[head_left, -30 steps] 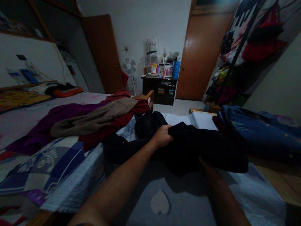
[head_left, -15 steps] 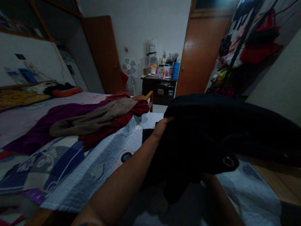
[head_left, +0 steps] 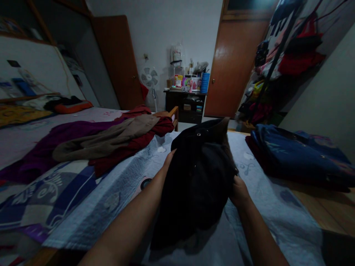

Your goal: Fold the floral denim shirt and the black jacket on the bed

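Observation:
A dark black garment (head_left: 196, 177) with small metal snaps and a brownish edge hangs bunched between my hands over the bed, its lower part reaching toward me. My left hand (head_left: 169, 158) grips its left side, with most of the fingers hidden behind the cloth. On the opposite side, my right hand (head_left: 239, 189) is closed on the garment's edge. A light blue quilted sheet (head_left: 249, 162) lies beneath. Close to my left forearm, a pinkish item with a dark round part (head_left: 145, 183) rests on the sheet, partly covered by the arm.
Folded dark blue clothes (head_left: 299, 151) are stacked at the right, by a wooden board (head_left: 318, 207). Purple, grey-brown and red clothes (head_left: 111, 136) lie loosely on the left bed. Farther back are a white fan (head_left: 150, 78), a dark cabinet (head_left: 184, 107) and hanging bags (head_left: 301, 61).
The black garment has swung from the right to the middle between my hands, uncovering the folded blue stack. My right hand has come into view from under the cloth.

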Demonstrator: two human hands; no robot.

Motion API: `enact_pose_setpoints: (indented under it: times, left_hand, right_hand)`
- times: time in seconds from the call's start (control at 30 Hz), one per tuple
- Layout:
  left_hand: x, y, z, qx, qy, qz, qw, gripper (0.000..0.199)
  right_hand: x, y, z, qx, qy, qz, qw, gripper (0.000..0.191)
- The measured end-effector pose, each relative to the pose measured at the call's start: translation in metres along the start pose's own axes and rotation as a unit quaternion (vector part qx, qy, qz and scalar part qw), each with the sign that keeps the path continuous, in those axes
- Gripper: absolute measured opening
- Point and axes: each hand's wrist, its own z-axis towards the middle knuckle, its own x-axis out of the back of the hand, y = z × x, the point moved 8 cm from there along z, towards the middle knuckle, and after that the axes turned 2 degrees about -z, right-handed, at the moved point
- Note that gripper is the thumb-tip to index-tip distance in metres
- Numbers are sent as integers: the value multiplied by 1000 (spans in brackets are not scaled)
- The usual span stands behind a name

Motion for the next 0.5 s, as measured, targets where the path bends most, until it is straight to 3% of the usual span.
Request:
enact_pose_setpoints:
  times: [0.07,0.13,0.27,0.33,0.4,0.5]
  left_hand:
    - [5,-15,-5,35,-8,-24,999,49]
    - [8,-32,-13,110,-15,-94,989,48]
    - [13,-56,-49,300,9,-288,909,49]
    - [23,-53,-67,292,35,-298,908,53]
    - [35,-47,-84,243,61,-251,935,62]
    - [36,-51,-106,211,55,-177,960,79]
  right_hand:
    - [-2,3,3,-24,-6,14,1000,30]
    - [-2,3,5,-28,-13,31,999,33]
    - [2,-9,-1,37,-63,27,997,41]
    - [3,-5,-7,57,-119,-31,991,53]
    - [5,12,-13,32,-164,-129,977,66]
    - [3,36,-15,2,-179,-259,949,66]
